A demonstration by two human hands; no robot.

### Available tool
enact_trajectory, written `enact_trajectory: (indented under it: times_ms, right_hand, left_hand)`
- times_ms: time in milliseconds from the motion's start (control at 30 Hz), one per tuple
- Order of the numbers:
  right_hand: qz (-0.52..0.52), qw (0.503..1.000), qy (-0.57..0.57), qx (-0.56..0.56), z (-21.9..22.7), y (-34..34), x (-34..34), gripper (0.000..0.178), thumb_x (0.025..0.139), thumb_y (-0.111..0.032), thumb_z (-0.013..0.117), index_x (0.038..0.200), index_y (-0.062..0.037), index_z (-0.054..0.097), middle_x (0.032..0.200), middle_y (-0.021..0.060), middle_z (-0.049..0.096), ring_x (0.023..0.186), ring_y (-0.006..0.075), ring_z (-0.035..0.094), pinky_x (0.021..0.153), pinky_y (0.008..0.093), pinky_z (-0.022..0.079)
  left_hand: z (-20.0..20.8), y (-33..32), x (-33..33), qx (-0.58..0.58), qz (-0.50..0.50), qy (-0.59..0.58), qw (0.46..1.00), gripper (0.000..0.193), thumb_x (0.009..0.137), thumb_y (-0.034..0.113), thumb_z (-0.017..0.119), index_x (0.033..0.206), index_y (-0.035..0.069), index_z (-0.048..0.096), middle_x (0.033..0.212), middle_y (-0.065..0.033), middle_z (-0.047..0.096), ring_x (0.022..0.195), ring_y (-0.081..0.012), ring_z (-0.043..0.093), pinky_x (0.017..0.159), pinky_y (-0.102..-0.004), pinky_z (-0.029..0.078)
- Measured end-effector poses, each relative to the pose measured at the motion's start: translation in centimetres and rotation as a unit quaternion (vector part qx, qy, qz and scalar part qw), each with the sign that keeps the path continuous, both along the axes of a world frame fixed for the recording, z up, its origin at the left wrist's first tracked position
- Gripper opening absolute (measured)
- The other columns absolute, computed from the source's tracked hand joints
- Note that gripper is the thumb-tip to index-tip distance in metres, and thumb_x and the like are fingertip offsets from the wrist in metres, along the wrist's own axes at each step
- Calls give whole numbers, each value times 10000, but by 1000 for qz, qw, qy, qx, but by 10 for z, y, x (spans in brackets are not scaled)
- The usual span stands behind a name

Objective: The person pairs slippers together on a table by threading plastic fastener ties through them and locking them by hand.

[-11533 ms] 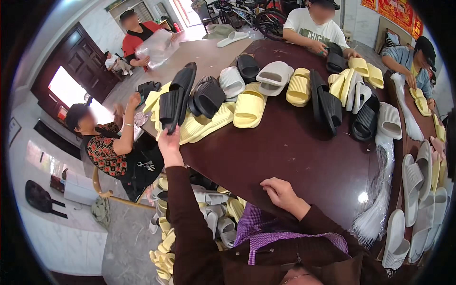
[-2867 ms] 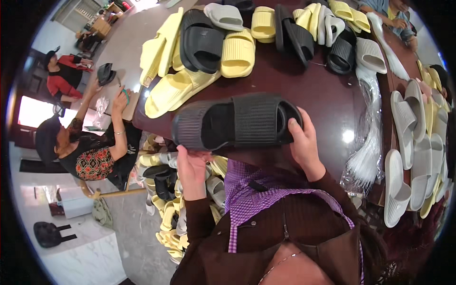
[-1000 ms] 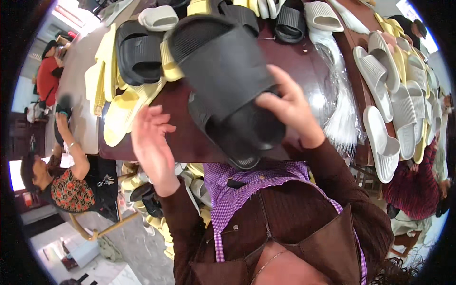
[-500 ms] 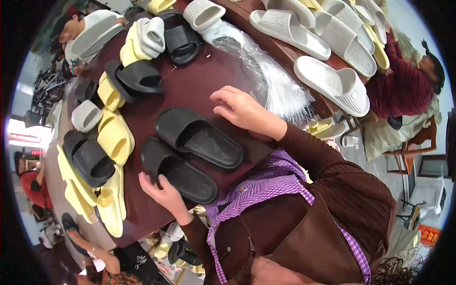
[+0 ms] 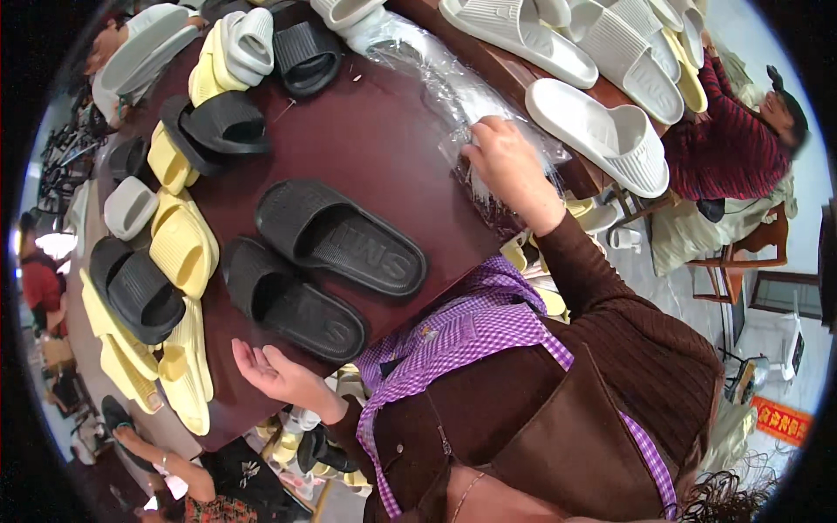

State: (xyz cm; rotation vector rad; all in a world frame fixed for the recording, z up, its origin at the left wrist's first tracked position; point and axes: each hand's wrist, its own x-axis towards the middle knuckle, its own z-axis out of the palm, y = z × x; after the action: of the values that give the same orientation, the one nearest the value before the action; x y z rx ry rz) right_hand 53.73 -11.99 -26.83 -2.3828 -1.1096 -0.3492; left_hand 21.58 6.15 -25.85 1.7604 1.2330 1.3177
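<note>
Slippers (image 5: 342,241), black, lie paired on our tabletop (image 5: 410,174), perhaps freeing us: left hand (image 5: 279,371) half-spread, empty; right hand (image 5: 514,167) curled at strands (image 5: 475,101), grip unclear.

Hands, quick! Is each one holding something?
Left hand: open, empty, near a black open-toed slipper.
Right hand: fingers curled at plastic-wrapped thin white strands; grip unclear.

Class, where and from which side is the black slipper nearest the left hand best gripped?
Probably grip the slipper by its arched strap, coming from the heel end nearest the person's body: the opening there admits fingers, while the slipper lies sole-down on the table.
</note>
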Motion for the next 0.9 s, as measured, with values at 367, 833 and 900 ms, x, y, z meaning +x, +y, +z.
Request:
enact_trajectory:
  times_ms: [367,833,900]
  right_hand:
    - [-55,995,-52,-71,-32,-8,18,124,792,-135,616,778,-24,562,825,150,577,718,301,589,624,376,496]
    - [54,963,230,131,-6,-18,13,162,860,-138,590,766,-19,533,641,55,497,547,185,511,503,315,401]
    - [67,908,363,196,7,-15,7,158,872,-138,581,775,-25,529,640,39,483,533,151,479,480,285,373]
  left_hand:
    - [3,-25,-13,-9,-23,-6,1000,339,849,-51,471,1187,-32,472,1212,-123,510,1131,-207,492,984,-321,376]
    - [17,-40,-12,2,-51,-41,998,307,822,-44,513,1129,-23,508,1126,-131,540,992,-208,552,854,-296,444]
    - [23,-37,-10,7,-91,-34,995,292,852,-59,478,1140,-20,500,1128,-102,533,977,-153,536,860,-257,428]
